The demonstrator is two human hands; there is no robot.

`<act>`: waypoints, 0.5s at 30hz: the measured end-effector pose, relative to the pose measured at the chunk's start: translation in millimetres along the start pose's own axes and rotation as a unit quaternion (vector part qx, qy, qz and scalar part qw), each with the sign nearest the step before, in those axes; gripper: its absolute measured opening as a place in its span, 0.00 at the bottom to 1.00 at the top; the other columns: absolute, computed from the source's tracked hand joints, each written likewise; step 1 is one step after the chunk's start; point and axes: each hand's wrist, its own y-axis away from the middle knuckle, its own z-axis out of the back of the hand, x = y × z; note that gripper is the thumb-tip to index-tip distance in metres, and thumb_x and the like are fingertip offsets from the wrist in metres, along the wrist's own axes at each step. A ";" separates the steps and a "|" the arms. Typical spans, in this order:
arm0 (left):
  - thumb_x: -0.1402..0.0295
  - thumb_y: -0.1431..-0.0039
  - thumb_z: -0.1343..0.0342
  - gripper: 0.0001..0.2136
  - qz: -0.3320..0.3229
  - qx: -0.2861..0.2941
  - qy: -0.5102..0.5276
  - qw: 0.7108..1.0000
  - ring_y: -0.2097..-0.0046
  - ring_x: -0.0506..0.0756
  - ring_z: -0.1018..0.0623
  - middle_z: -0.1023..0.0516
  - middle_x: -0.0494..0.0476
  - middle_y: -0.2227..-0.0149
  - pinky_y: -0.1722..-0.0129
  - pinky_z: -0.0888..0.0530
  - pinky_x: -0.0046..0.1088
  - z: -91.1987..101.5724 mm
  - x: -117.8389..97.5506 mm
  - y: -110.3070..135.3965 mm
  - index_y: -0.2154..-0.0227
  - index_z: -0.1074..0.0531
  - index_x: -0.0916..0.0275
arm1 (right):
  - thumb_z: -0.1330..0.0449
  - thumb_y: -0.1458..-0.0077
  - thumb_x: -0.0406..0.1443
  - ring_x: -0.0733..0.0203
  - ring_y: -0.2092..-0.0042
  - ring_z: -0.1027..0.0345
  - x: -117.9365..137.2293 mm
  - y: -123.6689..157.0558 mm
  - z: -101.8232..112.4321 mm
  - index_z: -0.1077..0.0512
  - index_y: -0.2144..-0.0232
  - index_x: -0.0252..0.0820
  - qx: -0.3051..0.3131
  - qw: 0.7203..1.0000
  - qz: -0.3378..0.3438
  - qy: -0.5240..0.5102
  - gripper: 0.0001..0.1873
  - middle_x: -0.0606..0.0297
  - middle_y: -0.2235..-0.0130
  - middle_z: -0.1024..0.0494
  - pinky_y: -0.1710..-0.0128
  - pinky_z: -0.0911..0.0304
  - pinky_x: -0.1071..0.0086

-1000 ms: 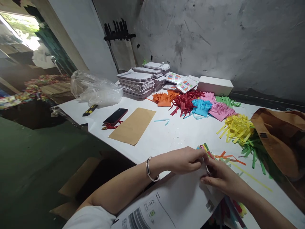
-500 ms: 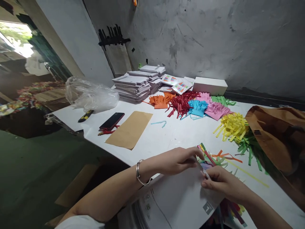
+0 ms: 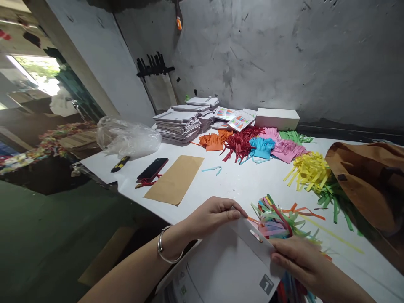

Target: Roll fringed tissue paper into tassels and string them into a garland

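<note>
My left hand is closed on the top left edge of a white card sleeve lying at the near edge of the table. My right hand pinches the sleeve's right edge, thumb on top. A bundle of mixed coloured paper strips fans out from behind the sleeve's far edge, and more strips show below my right hand. A silver bangle sits on my left wrist.
On the white table lie a brown envelope, a dark phone, a yellow-black cutter, a clear plastic bag, stacks of white cards, a white box, piles of coloured strips, yellow strips and a brown bag.
My left hand has slid left along the sleeve's top edge and my right hand has dropped lower right. The strip bundle now shows more beyond the sleeve.
</note>
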 end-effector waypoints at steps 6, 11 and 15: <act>0.54 0.47 0.32 0.15 0.032 -0.071 0.097 0.992 0.66 0.53 0.24 0.17 0.56 0.69 0.64 0.30 0.25 6.6 4.0 18.1 0.67 0.16 0.63 | 0.52 0.29 0.43 0.65 0.71 0.28 3.8 1.6 -20.1 0.30 0.66 0.46 -0.119 0.989 0.056 0.060 0.17 0.69 0.72 0.24 0.70 0.37 0.76; 0.46 0.51 0.33 0.23 0.093 -0.078 0.175 0.977 0.75 0.52 0.25 0.19 0.57 0.75 0.73 0.31 0.25 20.8 18.4 31.4 0.68 0.16 0.64 | 0.51 0.30 0.42 0.67 0.78 0.34 1.8 -9.5 -39.4 0.32 0.73 0.45 -0.213 0.965 0.105 0.112 0.20 0.71 0.79 0.29 0.77 0.40 0.77; 0.52 0.37 0.43 0.18 -0.020 -0.134 -0.098 0.986 0.61 0.57 0.20 0.15 0.60 0.63 0.60 0.29 0.28 29.8 19.2 46.5 0.61 0.17 0.63 | 0.57 0.28 0.45 0.66 0.74 0.26 -15.7 -24.1 -61.4 0.27 0.66 0.45 -0.098 0.987 0.115 0.049 0.23 0.67 0.73 0.21 0.75 0.36 0.80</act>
